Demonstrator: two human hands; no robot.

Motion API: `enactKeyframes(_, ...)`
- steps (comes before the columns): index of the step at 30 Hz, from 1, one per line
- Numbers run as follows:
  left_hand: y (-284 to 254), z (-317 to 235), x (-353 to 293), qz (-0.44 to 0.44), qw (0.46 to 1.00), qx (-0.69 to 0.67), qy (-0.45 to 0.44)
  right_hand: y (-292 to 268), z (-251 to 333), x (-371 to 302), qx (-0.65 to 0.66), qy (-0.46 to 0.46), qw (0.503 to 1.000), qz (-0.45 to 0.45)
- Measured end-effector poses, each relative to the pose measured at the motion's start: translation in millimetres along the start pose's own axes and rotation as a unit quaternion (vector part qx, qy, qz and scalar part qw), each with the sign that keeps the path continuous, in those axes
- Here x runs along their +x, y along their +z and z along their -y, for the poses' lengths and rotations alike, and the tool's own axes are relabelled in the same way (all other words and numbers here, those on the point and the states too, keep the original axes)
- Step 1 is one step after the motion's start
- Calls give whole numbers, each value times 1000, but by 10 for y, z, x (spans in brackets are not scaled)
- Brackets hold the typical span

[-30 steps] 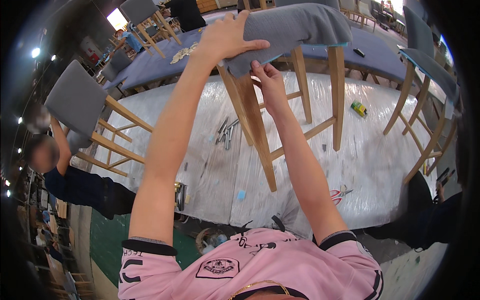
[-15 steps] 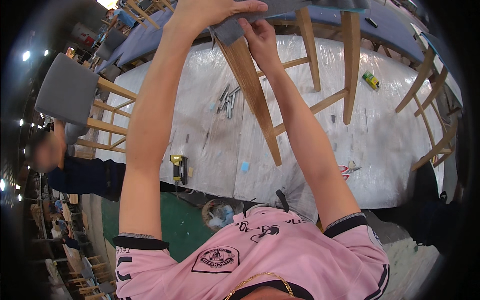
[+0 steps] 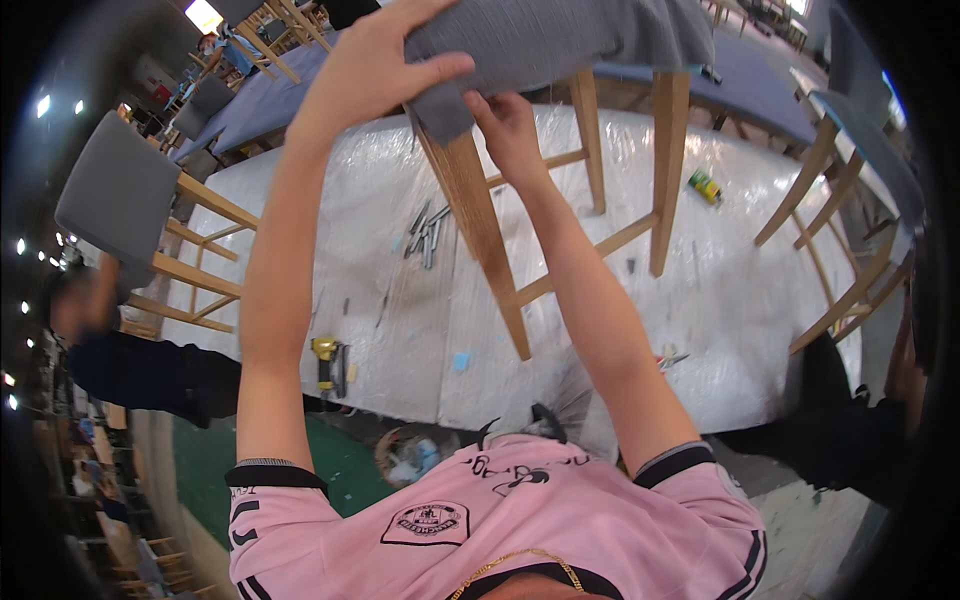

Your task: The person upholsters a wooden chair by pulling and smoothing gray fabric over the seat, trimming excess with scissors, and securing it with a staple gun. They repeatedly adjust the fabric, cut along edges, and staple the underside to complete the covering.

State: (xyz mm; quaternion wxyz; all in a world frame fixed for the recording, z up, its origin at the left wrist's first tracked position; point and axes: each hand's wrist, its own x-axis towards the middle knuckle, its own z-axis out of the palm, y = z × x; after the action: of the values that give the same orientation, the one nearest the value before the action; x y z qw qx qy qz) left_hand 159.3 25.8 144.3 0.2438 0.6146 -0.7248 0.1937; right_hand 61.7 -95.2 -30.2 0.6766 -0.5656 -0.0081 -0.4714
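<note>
A chair or stool with wooden legs stands before me, its seat draped in a grey fabric cover (image 3: 570, 40). My left hand (image 3: 370, 70) holds the near left corner of the cover, thumb laid across the cloth. Its other fingers are partly cut off by the top of the picture. Just below the seat edge, my right hand (image 3: 512, 135) pinches the hanging edge of the same cover, fingers curled. The nearest wooden leg (image 3: 478, 225) runs down from that corner between my forearms.
The plastic-wrapped table (image 3: 400, 330) bears a nail gun (image 3: 326, 365), metal rods (image 3: 428, 235), a yellow-green box (image 3: 705, 187) and scissors (image 3: 670, 360). Grey chairs stand left (image 3: 115, 185) and right (image 3: 870, 150). A person (image 3: 150, 375) is at the left, another (image 3: 830, 440) at the right.
The view has tilted, so the seat sits lower and more of its grey cover shows. Both hands stay at the same corner, the right one still pinching the fabric edge.
</note>
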Motion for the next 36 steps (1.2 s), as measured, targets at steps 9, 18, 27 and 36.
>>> enactKeyframes(9, 219, -275, -153, -74, 996, 37, -28, -239, -32, -368, 177, 77, 980, -47)
enactKeyframes(18, 170, -258, -203, -71, 997, 36, -24, -122, 32, -316, 109, 16, 993, -37)
enactKeyframes(27, 494, -679, 428, -43, 958, 241, -147, -134, -96, -317, 110, -18, 992, -64)
enactKeyframes(36, 898, -867, 797, -42, 937, 324, -122, -144, -44, -433, 105, 18, 989, -100)
